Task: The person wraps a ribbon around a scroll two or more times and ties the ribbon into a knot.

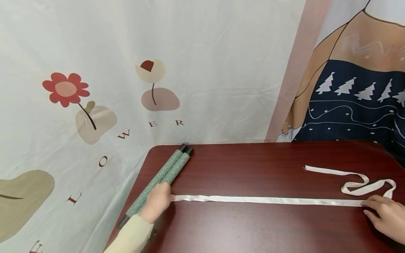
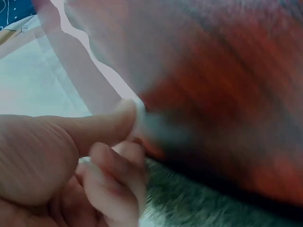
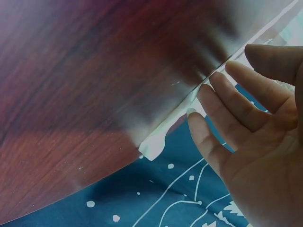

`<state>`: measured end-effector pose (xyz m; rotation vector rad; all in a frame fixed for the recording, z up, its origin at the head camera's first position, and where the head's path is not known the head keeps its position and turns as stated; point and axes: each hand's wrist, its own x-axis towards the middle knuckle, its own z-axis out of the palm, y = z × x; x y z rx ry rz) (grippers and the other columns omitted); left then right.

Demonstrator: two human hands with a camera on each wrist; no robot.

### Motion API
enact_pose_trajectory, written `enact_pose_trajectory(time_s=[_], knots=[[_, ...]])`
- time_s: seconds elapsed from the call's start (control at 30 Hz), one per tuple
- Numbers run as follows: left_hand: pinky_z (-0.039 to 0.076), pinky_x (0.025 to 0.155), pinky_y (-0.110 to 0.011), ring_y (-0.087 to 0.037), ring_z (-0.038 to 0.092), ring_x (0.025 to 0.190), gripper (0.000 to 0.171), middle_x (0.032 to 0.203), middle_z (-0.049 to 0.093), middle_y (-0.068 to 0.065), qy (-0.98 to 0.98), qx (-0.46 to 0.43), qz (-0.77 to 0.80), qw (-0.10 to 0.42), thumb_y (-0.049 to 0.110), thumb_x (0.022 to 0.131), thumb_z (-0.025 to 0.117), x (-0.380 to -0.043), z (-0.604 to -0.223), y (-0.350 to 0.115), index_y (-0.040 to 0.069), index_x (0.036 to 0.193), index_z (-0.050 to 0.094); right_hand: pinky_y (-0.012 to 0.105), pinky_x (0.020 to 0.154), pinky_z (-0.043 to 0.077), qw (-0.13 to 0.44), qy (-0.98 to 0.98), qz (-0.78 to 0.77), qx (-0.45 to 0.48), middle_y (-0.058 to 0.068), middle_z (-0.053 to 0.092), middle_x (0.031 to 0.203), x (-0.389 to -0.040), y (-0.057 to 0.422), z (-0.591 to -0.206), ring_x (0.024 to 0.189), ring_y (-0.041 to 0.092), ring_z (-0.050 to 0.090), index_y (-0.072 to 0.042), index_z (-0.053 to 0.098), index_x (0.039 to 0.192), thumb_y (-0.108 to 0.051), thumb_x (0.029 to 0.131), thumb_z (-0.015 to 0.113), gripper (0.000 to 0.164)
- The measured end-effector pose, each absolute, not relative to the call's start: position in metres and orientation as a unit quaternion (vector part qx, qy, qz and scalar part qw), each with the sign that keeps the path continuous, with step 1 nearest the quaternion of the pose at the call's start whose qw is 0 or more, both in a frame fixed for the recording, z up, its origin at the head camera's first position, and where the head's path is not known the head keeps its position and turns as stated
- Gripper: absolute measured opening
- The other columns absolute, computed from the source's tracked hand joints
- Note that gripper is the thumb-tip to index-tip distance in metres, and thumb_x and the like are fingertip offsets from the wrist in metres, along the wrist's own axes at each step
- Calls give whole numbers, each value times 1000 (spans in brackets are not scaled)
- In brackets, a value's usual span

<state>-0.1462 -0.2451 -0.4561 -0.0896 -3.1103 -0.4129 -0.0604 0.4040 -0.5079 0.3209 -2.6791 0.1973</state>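
A white satin ribbon [image 1: 269,200] runs nearly straight across the dark red table, and its far stretch loops loosely at the right. At the left, my left hand [image 1: 158,200] pinches one end between thumb and curled fingers; the left wrist view shows the ribbon [image 2: 102,68] leading away from that thumb [image 2: 111,123]. My right hand [image 1: 386,212] rests over the ribbon near the table's right side. In the right wrist view its fingers [image 3: 232,99] reach out fairly straight, fingertips at the ribbon, with the thumb apart from them.
Two green speckled rods with black ends [image 1: 169,172] lie side by side at the table's left, partly behind my left hand. A printed cloth [image 1: 221,70] with flowers and letters hangs behind the table [image 1: 253,168] and along its left side.
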Motion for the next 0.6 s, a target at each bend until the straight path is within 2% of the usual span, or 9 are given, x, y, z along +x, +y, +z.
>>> enact_pose_trajectory(time_s=[0.1,0.2,0.3,0.37,0.43,0.47,0.53,0.6], knots=[[37,35,-35,-21,49,48,18,56,52,-7,-993,-42,-112,20,-1,68,67,-142,-450,-250,8,65,52,51,57,45,214,-967,73,115,9,56,70,-60,404,-507,64,31,54,-1,66,69,-1,47,77,24],[31,35,-32,-16,40,45,21,53,45,-4,-994,-37,-101,18,-6,71,59,-143,-444,-254,8,61,47,49,56,45,214,-967,71,117,7,56,69,-61,404,-507,63,30,54,-1,66,68,-2,47,77,24],[31,35,-32,-16,38,45,27,52,40,-2,-995,-33,-82,40,1,76,61,-146,-439,-257,12,59,44,49,56,45,205,-970,68,114,7,56,69,-61,404,-509,63,30,54,-1,66,68,-3,48,77,23],[37,37,-37,-20,43,49,25,57,43,-3,-994,-38,-73,68,10,77,67,-149,-437,-259,11,62,47,49,56,45,204,-970,66,111,7,55,69,-62,403,-509,64,30,54,-1,65,67,-4,48,77,23],[45,45,-44,-27,51,62,19,70,53,-8,-992,-49,-66,91,20,77,71,-152,-436,-260,8,74,57,50,56,45,205,-970,67,109,8,55,69,-62,403,-509,64,31,54,0,65,67,-3,47,77,24],[47,50,-46,-30,53,71,23,80,57,-12,-992,-54,-66,92,25,77,72,-154,-435,-261,5,84,61,50,57,45,206,-970,68,109,9,55,69,-62,404,-509,64,32,54,0,65,67,-2,47,77,24],[49,63,-51,-35,51,91,47,104,58,-19,-993,-59,-70,81,32,76,72,-159,-435,-262,2,110,61,51,57,44,209,-969,69,108,9,55,68,-63,404,-509,64,33,54,0,64,67,-2,46,77,24],[48,72,-55,-39,46,105,71,125,50,-24,-994,-54,-73,57,39,75,72,-163,-436,-263,2,132,50,51,58,44,203,-971,67,104,9,55,68,-64,403,-508,64,33,54,0,64,67,-2,47,77,24]])
